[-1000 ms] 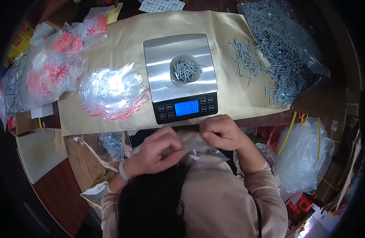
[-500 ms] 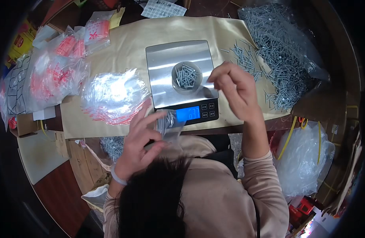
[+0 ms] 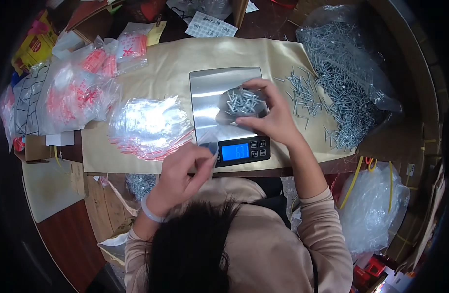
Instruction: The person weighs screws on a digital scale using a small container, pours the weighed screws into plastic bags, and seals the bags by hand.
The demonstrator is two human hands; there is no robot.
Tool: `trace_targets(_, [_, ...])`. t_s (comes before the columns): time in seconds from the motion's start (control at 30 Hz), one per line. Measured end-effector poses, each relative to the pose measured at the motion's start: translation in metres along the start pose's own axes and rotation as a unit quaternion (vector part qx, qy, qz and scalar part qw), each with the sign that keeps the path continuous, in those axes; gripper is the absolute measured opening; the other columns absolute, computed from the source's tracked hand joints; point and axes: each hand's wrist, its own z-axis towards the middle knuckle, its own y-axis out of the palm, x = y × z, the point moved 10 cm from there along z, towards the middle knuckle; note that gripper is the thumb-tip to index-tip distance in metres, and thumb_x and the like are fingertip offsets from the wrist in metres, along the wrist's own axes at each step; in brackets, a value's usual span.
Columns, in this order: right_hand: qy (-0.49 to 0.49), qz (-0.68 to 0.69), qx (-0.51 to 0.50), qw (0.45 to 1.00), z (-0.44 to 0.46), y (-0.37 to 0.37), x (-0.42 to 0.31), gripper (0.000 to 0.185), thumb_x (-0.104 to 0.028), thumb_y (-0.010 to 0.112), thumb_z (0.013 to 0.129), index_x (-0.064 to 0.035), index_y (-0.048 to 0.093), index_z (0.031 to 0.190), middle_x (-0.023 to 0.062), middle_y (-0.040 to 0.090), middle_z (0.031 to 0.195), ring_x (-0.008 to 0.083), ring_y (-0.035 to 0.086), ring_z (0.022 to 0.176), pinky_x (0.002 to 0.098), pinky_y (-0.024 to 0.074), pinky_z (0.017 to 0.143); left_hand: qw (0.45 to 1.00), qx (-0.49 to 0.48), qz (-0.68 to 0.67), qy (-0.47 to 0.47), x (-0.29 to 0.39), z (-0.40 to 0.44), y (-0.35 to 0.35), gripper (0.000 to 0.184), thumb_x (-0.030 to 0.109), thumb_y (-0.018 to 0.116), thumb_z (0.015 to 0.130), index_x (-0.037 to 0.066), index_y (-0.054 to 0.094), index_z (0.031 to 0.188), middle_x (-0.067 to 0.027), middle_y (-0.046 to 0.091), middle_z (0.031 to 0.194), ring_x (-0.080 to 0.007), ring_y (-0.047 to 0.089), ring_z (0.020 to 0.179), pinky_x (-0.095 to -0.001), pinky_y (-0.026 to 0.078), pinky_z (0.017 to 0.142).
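Note:
My right hand (image 3: pixel 274 115) grips a small round bowl (image 3: pixel 225 113) of screws (image 3: pixel 245 101) by its right side, thumb near and fingers on the far rim. It is over the steel plate of a digital scale (image 3: pixel 205 88); I cannot tell if it still touches the plate. The scale's lit blue display (image 3: pixel 235 152) appears to read 637, any decimal point being unclear. Just left of the display, my left hand (image 3: pixel 178 176) pinches a clear plastic bag (image 3: pixel 209 146) between thumb and fingers. A stack of clear zip bags (image 3: pixel 148 124) with red edges lies beyond that hand.
A large heap of screws (image 3: pixel 349 102) in plastic sits at the right, with loose screws (image 3: pixel 302 90) beside it. Bundled red-striped bags (image 3: pixel 73 97) are piled at the left. A gold-coloured sheet (image 3: pixel 175 56) covers the table. A white bag (image 3: pixel 371 205) hangs at the lower right.
My right hand has come in from beside the scale and taken hold of the bowl. My left hand has closed in a pinch on the plastic bag. The whole view has shifted slightly.

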Motion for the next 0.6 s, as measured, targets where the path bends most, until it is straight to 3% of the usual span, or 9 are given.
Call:
trace_targets(0.07, [0.022, 0.166, 0.001, 0.986, 0.002, -0.008, -0.016, 0.067, -0.01, 0.083, 0.062, -0.0058, 0.049, 0.12, 0.0069, 0.055, 0.114, 0.0182, 0.055, 0.107, 0.0282, 0.0432, 0.09, 1.0, 0.024, -0.012, 0.004, -0.002, 0.013, 0.002, 0.007, -0.002, 0.063, 0.084, -0.002, 0.059, 0.09, -0.0125, 0.056, 0.084, -0.0173, 0.058, 0.061, -0.0263, 0.045, 0.048])
trace_targets(0.1, [0.015, 0.183, -0.013, 0.983, 0.004, -0.009, -0.029, 0.062, -0.003, 0.079, 0.063, -0.0057, 0.05, 0.118, 0.0049, 0.054, 0.114, 0.0135, 0.053, 0.106, 0.0277, 0.0423, 0.091, 0.999, 0.025, -0.023, -0.023, -0.005, 0.017, 0.007, 0.011, -0.007, 0.063, 0.08, -0.002, 0.06, 0.089, -0.0108, 0.056, 0.088, -0.0134, 0.054, 0.062, -0.0246, 0.044, 0.055])
trace_targets(0.2, [0.005, 0.145, -0.084, 0.986, 0.01, -0.007, -0.051, 0.063, 0.0, 0.074, 0.055, -0.0044, 0.051, 0.113, 0.0056, 0.052, 0.11, 0.0158, 0.051, 0.107, 0.0294, 0.0404, 0.094, 0.997, 0.049, 0.046, 0.036, 0.001, 0.027, 0.015, 0.012, -0.006, 0.064, 0.079, -0.002, 0.062, 0.089, -0.0099, 0.054, 0.089, -0.0135, 0.054, 0.063, -0.0248, 0.044, 0.055])
trace_targets(0.23, [-0.011, 0.147, -0.081, 0.986, 0.014, -0.007, -0.059, 0.054, 0.001, 0.064, 0.052, -0.0045, 0.054, 0.105, 0.0048, 0.051, 0.102, 0.0158, 0.05, 0.102, 0.028, 0.0394, 0.092, 0.996, 0.057, 0.055, 0.043, 0.004, 0.028, 0.016, 0.013, -0.007, 0.065, 0.078, -0.001, 0.064, 0.09, -0.0098, 0.051, 0.089, -0.0146, 0.053, 0.065, -0.0256, 0.044, 0.056])
trace_targets(0.43, [-0.099, -0.104, -0.144, 0.979, 0.02, 0.011, -0.088, 0.045, 0.0, 0.059, 0.049, -0.007, 0.058, 0.093, 0.0091, 0.05, 0.096, 0.0267, 0.051, 0.093, 0.0322, 0.0416, 0.084, 0.984, 0.066, 0.104, 0.13, 0.013, 0.032, 0.026, 0.026, -0.008, 0.061, 0.073, 0.001, 0.062, 0.098, -0.0116, 0.049, 0.092, -0.0201, 0.054, 0.066, -0.0309, 0.046, 0.055])
trace_targets(0.53, [-0.186, -0.233, -0.098, 0.949, 0.015, 0.018, -0.113, 0.037, 0.0, 0.066, 0.057, -0.0058, 0.058, 0.092, 0.0112, 0.05, 0.092, 0.032, 0.05, 0.089, 0.0393, 0.041, 0.075, 0.981, 0.07, 0.111, 0.142, 0.013, 0.034, 0.028, 0.028, -0.009, 0.061, 0.072, 0.001, 0.062, 0.098, -0.0114, 0.048, 0.092, -0.0196, 0.053, 0.067, -0.0307, 0.046, 0.055])
trace_targets(0.6, [-0.197, -0.263, -0.085, 0.941, 0.013, 0.017, -0.122, 0.035, 0.0, 0.066, 0.059, -0.006, 0.058, 0.092, 0.0108, 0.051, 0.093, 0.0312, 0.05, 0.088, 0.0391, 0.0409, 0.075, 0.98, 0.089, 0.11, 0.141, 0.012, 0.035, 0.027, 0.029, -0.009, 0.061, 0.071, 0.001, 0.062, 0.098, -0.0114, 0.048, 0.092, -0.0194, 0.053, 0.067, -0.0306, 0.046, 0.055])
